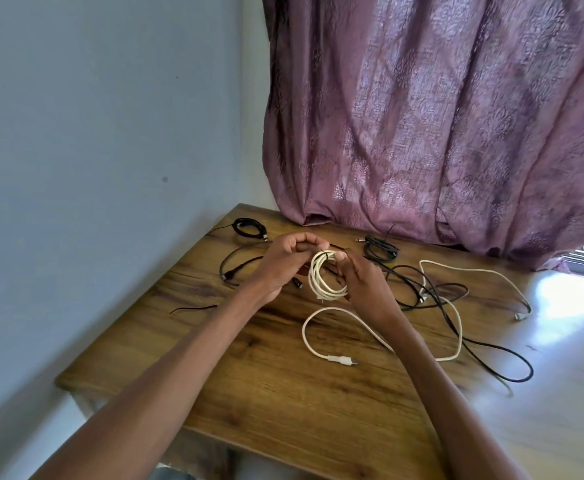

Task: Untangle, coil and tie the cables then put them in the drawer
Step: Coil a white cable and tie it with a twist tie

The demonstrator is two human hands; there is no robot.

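A blue wall and a purple curtain (pixel 439 116) back the wooden table (pixel 283 393), where loose white and black cables sprawl to the right. Two black coils (pixel 249 228) already lie tied near the far edge. Both hands hold a white coil (pixel 327 278) just above the table's middle; its ring stands nearly upright, its flat face toward the person. The left hand (pixel 283 265) pinches a thin black tie (pixel 323 252) at the top of the ring, and the right hand (pixel 363 282) grips the ring's side. This looks like the tying step; next, the tie needs cinching snug without letting the loops spring apart.
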